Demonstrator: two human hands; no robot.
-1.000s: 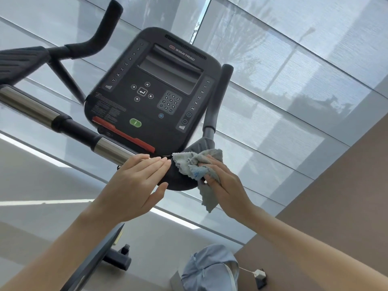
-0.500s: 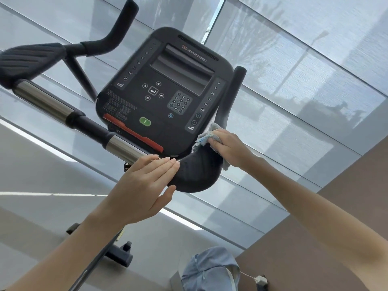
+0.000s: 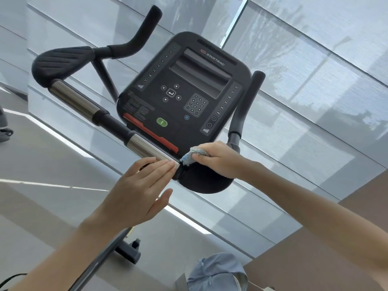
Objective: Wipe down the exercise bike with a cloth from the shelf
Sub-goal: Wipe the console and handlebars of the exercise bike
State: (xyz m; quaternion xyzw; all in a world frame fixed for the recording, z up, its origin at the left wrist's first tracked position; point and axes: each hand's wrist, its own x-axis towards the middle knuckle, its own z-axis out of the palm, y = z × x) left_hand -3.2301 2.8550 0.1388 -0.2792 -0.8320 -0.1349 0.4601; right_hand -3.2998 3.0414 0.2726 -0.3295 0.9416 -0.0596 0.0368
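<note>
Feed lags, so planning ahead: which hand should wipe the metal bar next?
Probably right. The right hand grips the cloth beside the metal bar; the left hand rests flat on it, holding nothing.

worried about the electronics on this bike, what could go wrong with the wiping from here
1. The cloth, bunched in the right hand, sits right at the lower edge of the console; a slip upward could press the green button or catch the red strip.
2. If the cloth is damp, which I cannot tell, moisture might reach the keypad.
3. The left hand rests flat on the chrome bar, not gripping, so it may slide.
</note>
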